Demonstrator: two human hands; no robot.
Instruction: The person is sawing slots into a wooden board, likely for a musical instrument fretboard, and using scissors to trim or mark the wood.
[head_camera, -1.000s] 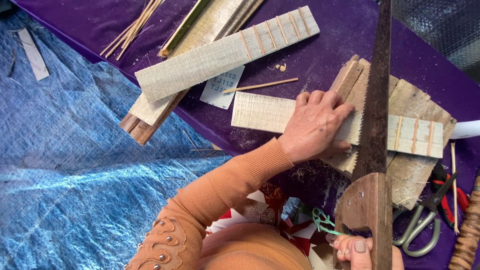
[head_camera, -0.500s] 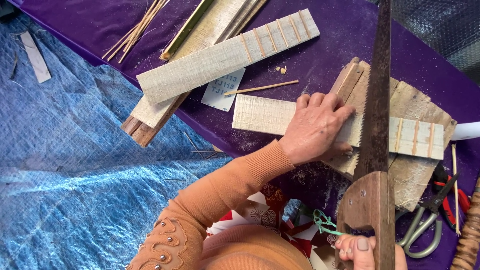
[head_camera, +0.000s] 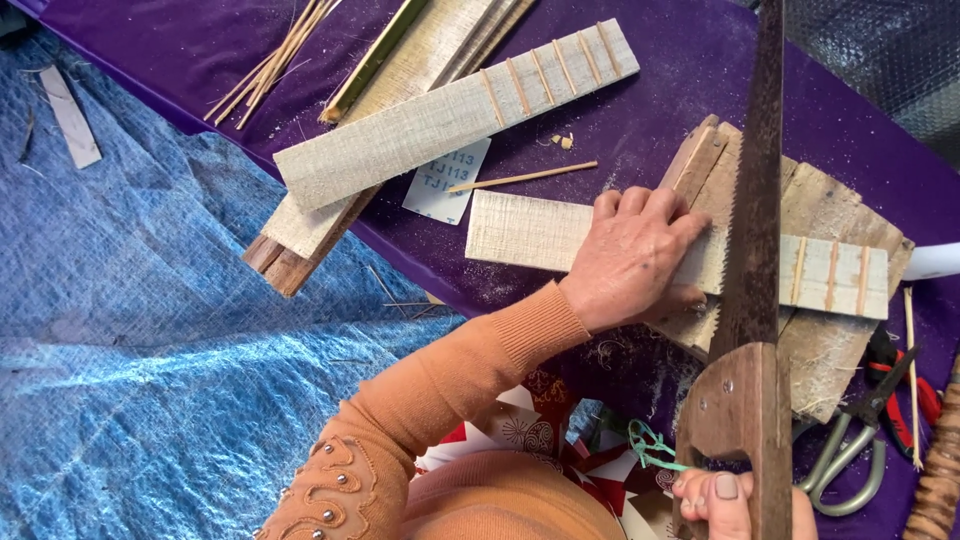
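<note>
While the left hand (head_camera: 640, 255) presses its flat, close-set fingers on the pale bamboo slat (head_camera: 530, 232) across the wooden block (head_camera: 830, 340) near the table's right edge, the right hand (head_camera: 735, 503), fingers curled round the handle, holds the saw (head_camera: 755, 200) on the slat, not yet cut through.

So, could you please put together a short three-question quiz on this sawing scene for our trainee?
1. True or false: the left hand lies flat on the pale wooden strip.
2. Which tool does the right hand grip? A) the scissors B) the hand saw C) a hammer
3. Fill in: the strip being cut rests on a stack of rough wooden ____ over the purple cloth.

Key
1. True: it presses the strip down just beside the blade.
2. B: the hand saw has a rusty blade and a wooden handle; the scissors lie untouched to the right of the handle.
3. Boards.
</note>
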